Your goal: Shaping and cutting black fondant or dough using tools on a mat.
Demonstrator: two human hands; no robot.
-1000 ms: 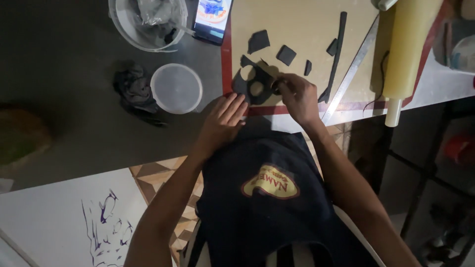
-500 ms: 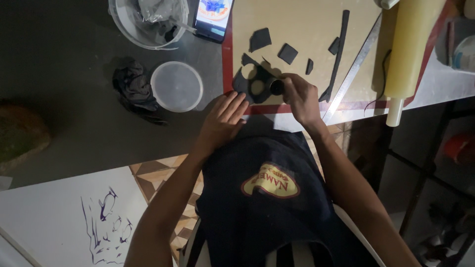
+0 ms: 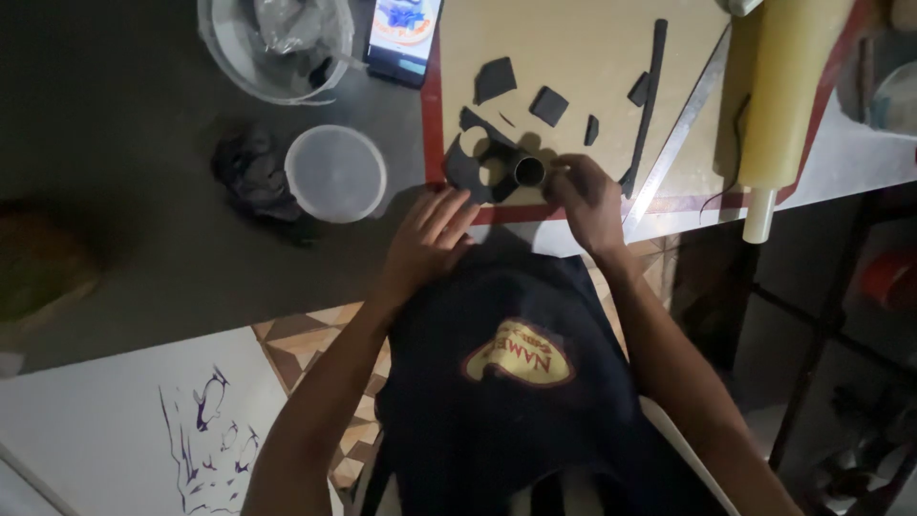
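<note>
Dark sheet piece (image 3: 466,170), flat and irregular with two round holes cut through it, lies on the tan mat (image 3: 573,57) near its red-bordered front edge. Round cutter (image 3: 527,171), a short metal ring, sits at the piece's right edge, touching it. Right hand (image 3: 585,198) is at the cutter, fingers (image 3: 559,172) closed together on its right side; grip appears pinched on the ring. Left hand (image 3: 430,234) rests flat at the worktop (image 3: 143,239) edge just below the piece, fingers extended and slightly apart, holding nothing.

Small dark offcuts (image 3: 497,78) lie scattered on the mat above the piece. Long dark strip (image 3: 651,96) and metal ruler (image 3: 678,134) lie diagonally to the right, side by side. Pale rolling pin (image 3: 783,105) lies further right, its handle over the worktop edge. Lidded translucent tub (image 3: 336,174) stands left of the mat, beside a dark crumpled lump (image 3: 250,174). Clear bowl (image 3: 272,48) and a phone (image 3: 405,33) sit at the far edge.
</note>
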